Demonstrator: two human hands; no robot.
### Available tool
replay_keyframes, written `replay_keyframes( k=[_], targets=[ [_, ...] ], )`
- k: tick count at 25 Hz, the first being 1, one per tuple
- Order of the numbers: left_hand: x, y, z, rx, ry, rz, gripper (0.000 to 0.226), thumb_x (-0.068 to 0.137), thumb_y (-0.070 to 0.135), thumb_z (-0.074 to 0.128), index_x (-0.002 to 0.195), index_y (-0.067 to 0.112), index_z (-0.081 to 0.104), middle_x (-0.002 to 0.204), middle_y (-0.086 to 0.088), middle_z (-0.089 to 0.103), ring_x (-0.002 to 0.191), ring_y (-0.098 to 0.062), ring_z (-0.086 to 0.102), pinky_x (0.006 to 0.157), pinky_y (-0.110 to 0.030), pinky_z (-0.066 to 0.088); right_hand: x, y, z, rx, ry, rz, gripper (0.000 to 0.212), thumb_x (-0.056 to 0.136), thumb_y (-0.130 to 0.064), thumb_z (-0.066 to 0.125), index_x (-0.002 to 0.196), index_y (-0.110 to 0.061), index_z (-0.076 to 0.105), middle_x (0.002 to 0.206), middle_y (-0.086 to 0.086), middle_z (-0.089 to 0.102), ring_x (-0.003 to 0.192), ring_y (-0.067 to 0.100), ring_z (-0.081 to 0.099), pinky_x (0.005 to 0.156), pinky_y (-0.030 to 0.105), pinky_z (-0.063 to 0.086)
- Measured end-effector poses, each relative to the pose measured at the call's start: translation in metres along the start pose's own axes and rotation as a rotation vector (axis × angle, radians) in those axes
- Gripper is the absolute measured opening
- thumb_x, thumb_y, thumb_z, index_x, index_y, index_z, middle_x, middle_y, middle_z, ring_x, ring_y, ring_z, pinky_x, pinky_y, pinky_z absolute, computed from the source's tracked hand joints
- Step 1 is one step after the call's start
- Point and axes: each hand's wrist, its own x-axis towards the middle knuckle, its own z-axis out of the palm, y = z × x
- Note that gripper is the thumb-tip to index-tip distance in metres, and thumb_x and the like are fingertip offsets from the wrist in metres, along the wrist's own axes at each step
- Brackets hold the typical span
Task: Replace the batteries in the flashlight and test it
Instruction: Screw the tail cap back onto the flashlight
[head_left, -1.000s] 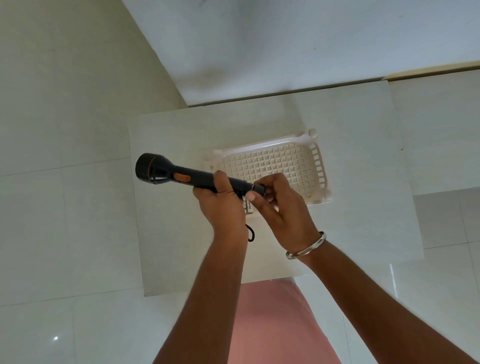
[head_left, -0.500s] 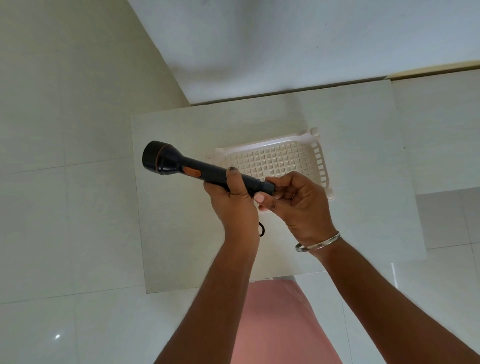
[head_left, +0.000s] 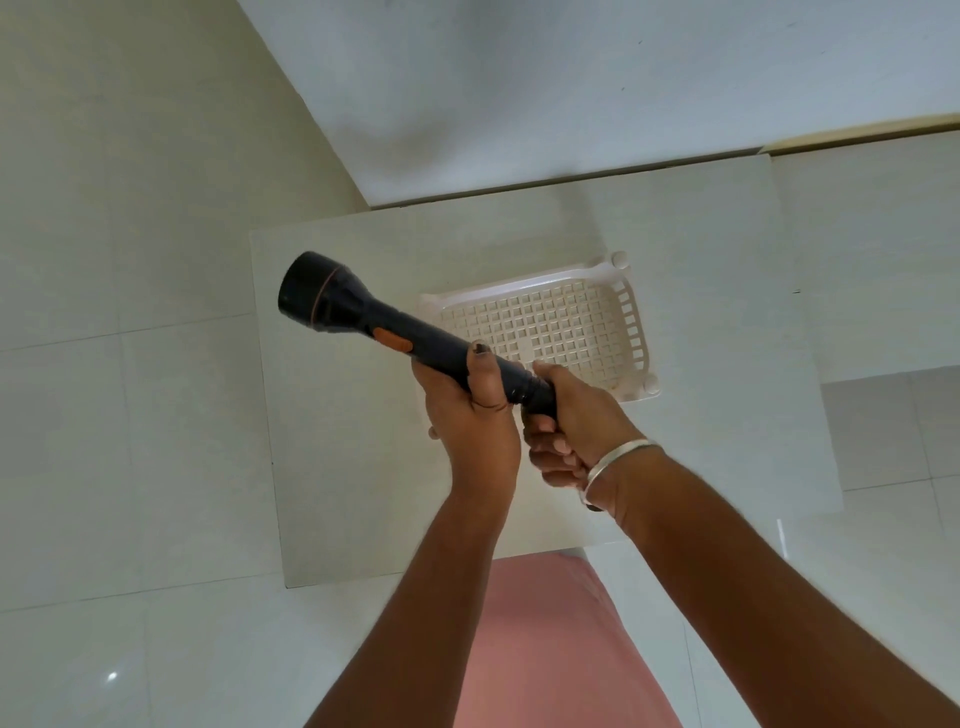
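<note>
The desk (head_left: 332, 467) stands on the floor (head_left: 130, 415) with its far edge against the wall (head_left: 571, 93). On the desk, toward its far right part, sits the basket (head_left: 636, 322). The flashlight (head_left: 395, 340) is held above the desk, slanting from its head at the far left, over the desk's left part, down to its tail at the near right, in front of the basket's near left corner. The left hand (head_left: 470, 415) wraps the barrel; the right hand (head_left: 576, 421) is just beside it on the right, closed around the tail end. Both forearms reach in from the near side, over the desk's near edge. A bangle (head_left: 618, 460) sits on the right wrist.
</note>
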Motion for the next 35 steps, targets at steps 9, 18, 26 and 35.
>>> replay_keyframes(
  k=[9, 18, 26, 35],
  targets=[
    [0.004, -0.006, -0.007, -0.037, 0.092, -0.107, 0.037, 0.1, 0.016, 0.047, 0.133, 0.007, 0.033, 0.101, -0.017, 0.06, 0.09, -0.026, 0.066, 0.077, -0.028, 0.059, 0.012, 0.019, -0.002, -0.193, -0.039, -0.197, 0.061, 0.099, -0.051, 0.018, 0.057, -0.019, 0.047, 0.041, -0.007, 0.043, 0.033, 0.004, 0.035, 0.035, 0.014, 0.03],
    [0.014, -0.001, -0.009, -0.006, 0.023, -0.056, 0.035, 0.099, 0.009, 0.047, 0.13, -0.001, 0.035, 0.087, 0.001, 0.055, 0.071, 0.004, 0.064, 0.067, -0.014, 0.055, 0.004, 0.036, -0.023, -0.752, 0.042, -0.88, 0.018, 0.096, -0.039, 0.037, 0.101, -0.027, 0.049, 0.079, -0.003, 0.056, 0.071, 0.011, 0.053, 0.065, 0.017, 0.046],
    [0.022, 0.009, -0.012, 0.063, -0.051, 0.037, 0.028, 0.098, 0.004, 0.047, 0.123, -0.003, 0.037, 0.083, 0.001, 0.053, 0.068, 0.004, 0.061, 0.064, -0.012, 0.053, 0.008, 0.025, -0.025, -0.912, 0.07, -1.052, 0.032, 0.098, -0.036, 0.035, 0.104, -0.009, 0.051, 0.081, -0.002, 0.049, 0.069, 0.011, 0.046, 0.063, 0.016, 0.039],
    [0.014, 0.016, -0.004, 0.01, -0.069, 0.076, 0.04, 0.092, 0.022, 0.046, 0.117, -0.008, 0.036, 0.076, -0.001, 0.05, 0.063, -0.002, 0.057, 0.062, -0.014, 0.049, 0.003, 0.019, 0.006, -0.186, -0.062, -0.582, 0.049, 0.101, -0.045, 0.027, 0.066, -0.018, 0.047, 0.053, -0.003, 0.042, 0.043, 0.008, 0.037, 0.041, 0.019, 0.034]
  ],
)
